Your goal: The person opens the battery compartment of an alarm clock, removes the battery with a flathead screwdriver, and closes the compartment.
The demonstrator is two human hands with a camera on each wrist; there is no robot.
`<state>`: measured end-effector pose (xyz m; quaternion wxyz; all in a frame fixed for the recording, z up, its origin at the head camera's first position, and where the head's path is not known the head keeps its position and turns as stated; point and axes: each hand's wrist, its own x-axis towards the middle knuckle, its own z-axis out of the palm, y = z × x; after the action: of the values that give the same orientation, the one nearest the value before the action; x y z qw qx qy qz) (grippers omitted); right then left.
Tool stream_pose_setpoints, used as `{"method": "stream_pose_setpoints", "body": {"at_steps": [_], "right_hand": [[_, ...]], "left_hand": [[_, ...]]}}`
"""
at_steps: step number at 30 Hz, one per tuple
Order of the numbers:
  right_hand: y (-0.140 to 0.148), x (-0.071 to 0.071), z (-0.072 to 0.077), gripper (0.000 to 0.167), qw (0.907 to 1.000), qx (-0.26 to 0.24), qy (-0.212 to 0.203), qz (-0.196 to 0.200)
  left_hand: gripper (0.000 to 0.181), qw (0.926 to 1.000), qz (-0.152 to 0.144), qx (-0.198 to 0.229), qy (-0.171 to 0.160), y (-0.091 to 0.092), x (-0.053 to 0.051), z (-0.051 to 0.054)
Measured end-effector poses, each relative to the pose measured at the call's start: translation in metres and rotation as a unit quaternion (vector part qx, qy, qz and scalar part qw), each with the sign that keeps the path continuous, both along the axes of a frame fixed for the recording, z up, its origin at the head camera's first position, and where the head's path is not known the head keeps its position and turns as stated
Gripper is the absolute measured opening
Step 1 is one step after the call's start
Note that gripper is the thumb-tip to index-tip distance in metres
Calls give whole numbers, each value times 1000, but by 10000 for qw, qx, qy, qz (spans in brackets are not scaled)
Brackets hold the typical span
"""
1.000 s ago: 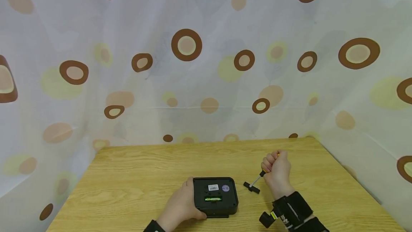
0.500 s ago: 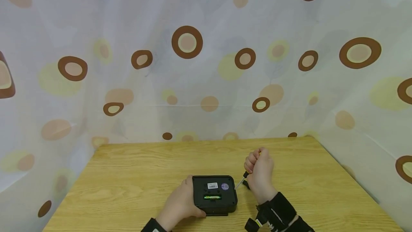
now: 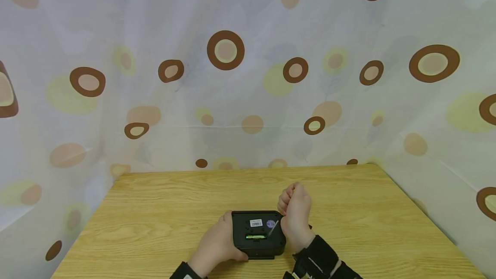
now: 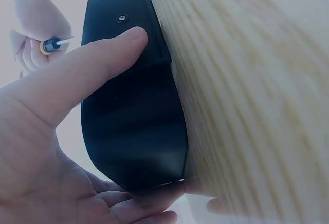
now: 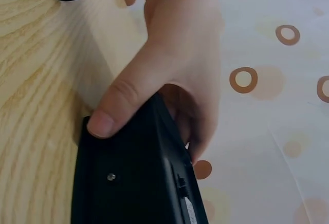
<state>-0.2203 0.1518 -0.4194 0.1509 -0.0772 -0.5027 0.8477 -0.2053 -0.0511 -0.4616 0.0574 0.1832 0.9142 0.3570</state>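
Note:
My left hand (image 3: 221, 242) grips the left side of a black box (image 3: 257, 251), whose upper face has a white label (image 3: 256, 223) and a green battery-like cylinder (image 3: 255, 237) in a slot. In the left wrist view, its thumb lies on the box's side (image 4: 139, 126) near a screw (image 4: 122, 18), fingers beneath. My right hand (image 3: 296, 214) holds a screwdriver in curled fingers at the box's right edge; its thin shaft (image 3: 273, 227) slants over the upper face. Whether the tip touches is unclear. The right wrist view shows the left hand (image 5: 175, 44) on the box.
The box stands on a wood-grain table (image 3: 166, 206). A small black piece (image 3: 310, 226) is mostly hidden behind the right wrist. A patterned sheet (image 3: 248, 98) hangs behind the table and at both sides.
My right hand has moved left with the screwdriver, from beside the black piece to the box, and its shaft now lies over the box. The left hand keeps its hold.

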Motion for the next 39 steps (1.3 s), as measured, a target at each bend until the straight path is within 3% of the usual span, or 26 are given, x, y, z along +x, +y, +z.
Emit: {"method": "stream_pose_setpoints", "body": {"at_steps": [5,11,19,23,27,32,35,37,39], "right_hand": [[-8,1,-8,44,9994,193,253,-104],[-14,-2,-12,46,9991,202,144,-335],[-22,1,-13,49,9981,455,355,-215],[-28,4,-12,50,9949,846,535,-125],[-35,11,-13,53,9833,1588,878,119],[-46,18,-19,54,9489,2849,1321,303],[-51,20,-22,54,9315,3255,1591,317],[-53,20,-23,53,9285,3308,1656,310],[-53,18,-24,52,9323,3222,1615,303]], "left_hand": [[105,10000,-18,49,-10,0,0,0],[107,10000,-2,40,-6,0,0,1],[107,10000,4,10,21,0,-1,2],[108,10000,62,-47,27,1,-2,3],[106,9999,94,-106,7,1,-1,4],[102,9999,80,-87,-94,0,0,2],[101,9999,83,-90,-83,-1,1,1],[101,9999,89,-91,-66,-1,2,1],[101,9999,70,-71,-56,-2,2,1]]}}
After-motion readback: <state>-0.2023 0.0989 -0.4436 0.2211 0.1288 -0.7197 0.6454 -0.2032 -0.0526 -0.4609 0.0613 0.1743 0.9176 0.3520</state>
